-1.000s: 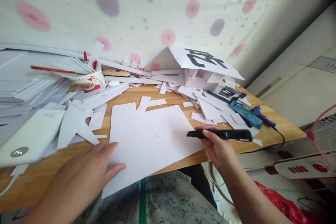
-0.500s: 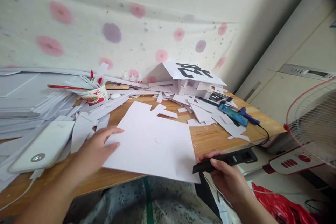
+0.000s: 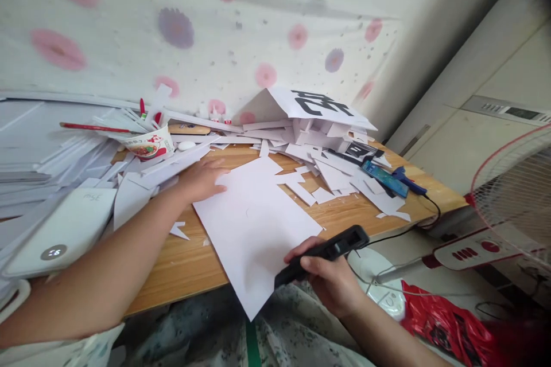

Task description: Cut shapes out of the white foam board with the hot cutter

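A large white sheet of board (image 3: 258,212) with a faint curved mark lies turned on the table, its near corner jutting past the front edge. My left hand (image 3: 204,179) rests by its far left edge, thumb and fingers apart, grasping nothing. In my right hand (image 3: 329,275) is a long black handheld tool (image 3: 331,248) with a slot near its upper end; the fingers are wrapped round it. Its lower end is at the sheet's near right edge. Whether it touches the sheet I cannot tell.
White offcuts (image 3: 336,175) and a phone (image 3: 384,178) lie at the right, near a blue-handled tool (image 3: 408,180). A paper bowl (image 3: 150,143) of strips, a white power bank (image 3: 62,232) and stacked boards (image 3: 38,137) occupy the left. A fan (image 3: 516,183) stands at the right.
The sheet has turned, so a corner now points toward me. My left hand has moved away from me along its edge; my right hand has come left with the black tool.
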Tool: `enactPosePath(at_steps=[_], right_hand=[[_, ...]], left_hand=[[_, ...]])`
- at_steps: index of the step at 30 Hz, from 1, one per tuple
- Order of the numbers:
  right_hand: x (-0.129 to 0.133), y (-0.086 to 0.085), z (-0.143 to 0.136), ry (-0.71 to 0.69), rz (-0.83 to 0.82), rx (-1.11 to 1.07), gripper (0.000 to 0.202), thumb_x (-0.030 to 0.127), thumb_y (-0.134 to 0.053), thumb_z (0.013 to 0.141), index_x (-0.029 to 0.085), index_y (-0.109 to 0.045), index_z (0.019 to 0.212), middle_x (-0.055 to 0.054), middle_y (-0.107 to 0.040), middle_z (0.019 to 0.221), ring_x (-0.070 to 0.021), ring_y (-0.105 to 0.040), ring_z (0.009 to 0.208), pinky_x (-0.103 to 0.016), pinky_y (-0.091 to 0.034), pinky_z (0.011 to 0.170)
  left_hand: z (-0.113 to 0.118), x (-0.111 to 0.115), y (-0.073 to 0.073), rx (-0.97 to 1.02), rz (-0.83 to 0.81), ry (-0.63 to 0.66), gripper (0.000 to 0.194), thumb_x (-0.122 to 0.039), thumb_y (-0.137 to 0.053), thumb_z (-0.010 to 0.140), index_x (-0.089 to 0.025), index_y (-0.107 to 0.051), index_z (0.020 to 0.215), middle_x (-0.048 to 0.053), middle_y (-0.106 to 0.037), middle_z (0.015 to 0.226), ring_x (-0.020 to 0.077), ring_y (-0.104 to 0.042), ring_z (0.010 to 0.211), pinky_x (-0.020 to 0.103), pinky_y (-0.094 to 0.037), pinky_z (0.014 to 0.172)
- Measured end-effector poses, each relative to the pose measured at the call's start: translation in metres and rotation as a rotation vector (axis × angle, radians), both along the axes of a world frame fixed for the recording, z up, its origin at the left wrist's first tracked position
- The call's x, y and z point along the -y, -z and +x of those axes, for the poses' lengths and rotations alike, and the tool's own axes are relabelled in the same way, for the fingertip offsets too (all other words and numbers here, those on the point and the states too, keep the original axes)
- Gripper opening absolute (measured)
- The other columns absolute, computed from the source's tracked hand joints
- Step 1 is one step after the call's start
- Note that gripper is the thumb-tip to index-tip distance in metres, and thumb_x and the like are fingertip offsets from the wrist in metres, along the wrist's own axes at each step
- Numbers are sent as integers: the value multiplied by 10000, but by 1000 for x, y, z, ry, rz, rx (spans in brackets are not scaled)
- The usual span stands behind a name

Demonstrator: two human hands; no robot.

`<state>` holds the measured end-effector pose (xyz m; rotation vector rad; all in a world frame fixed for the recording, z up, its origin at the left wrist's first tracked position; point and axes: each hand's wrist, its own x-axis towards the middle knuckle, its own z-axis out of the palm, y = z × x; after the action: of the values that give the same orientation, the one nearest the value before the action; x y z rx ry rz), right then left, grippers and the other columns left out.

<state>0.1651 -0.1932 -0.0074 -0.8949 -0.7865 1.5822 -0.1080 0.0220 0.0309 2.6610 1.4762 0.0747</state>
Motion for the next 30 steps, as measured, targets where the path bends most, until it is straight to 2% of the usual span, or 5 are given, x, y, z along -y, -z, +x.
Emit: enactPosePath(at_steps=[2,5,8,11,30], right_hand=[[-18,0,1,122,22,84,205,280,-812,671,185,-701,816,-59,-743,865,-187,-688,726,-269,-565,567],[-50,-1,-5,251,174,321,183,290,-788,711,203,-711,852,-49,-733,922,-192,-680,808,-308,-582,670],[-80,-3,-20,239,339,584,126,278,-745,759,228,-709,868,-35,-735,951,-202,-672,908,-364,-553,829],[-97,-2,-33,159,432,723,101,257,-712,787,244,-692,885,-19,-736,958,-192,-677,916,-366,-545,860],[-102,4,-42,85,671,923,149,194,-671,818,267,-665,948,-27,-721,1003,-189,-687,927,-332,-543,844]], left_hand=[[13,9,8,14,-36,64,623,-508,-507,860,-200,-492,1401,132,-228,1588,326,-153,1464,468,-153,1169],[28,23,20,17,-126,121,644,-591,-474,879,-313,-397,1455,62,-186,1608,319,-100,1476,524,-151,1157],[34,28,30,-3,-166,108,651,-613,-368,925,-306,-311,1496,60,-158,1613,341,-52,1478,588,-119,1139],[33,25,38,0,-164,122,665,-645,-329,925,-324,-280,1505,53,-135,1617,356,-34,1475,619,-93,1126],[35,23,38,-4,-190,132,596,-571,-301,967,-330,-259,1510,35,-95,1626,350,-17,1475,617,-65,1128]])
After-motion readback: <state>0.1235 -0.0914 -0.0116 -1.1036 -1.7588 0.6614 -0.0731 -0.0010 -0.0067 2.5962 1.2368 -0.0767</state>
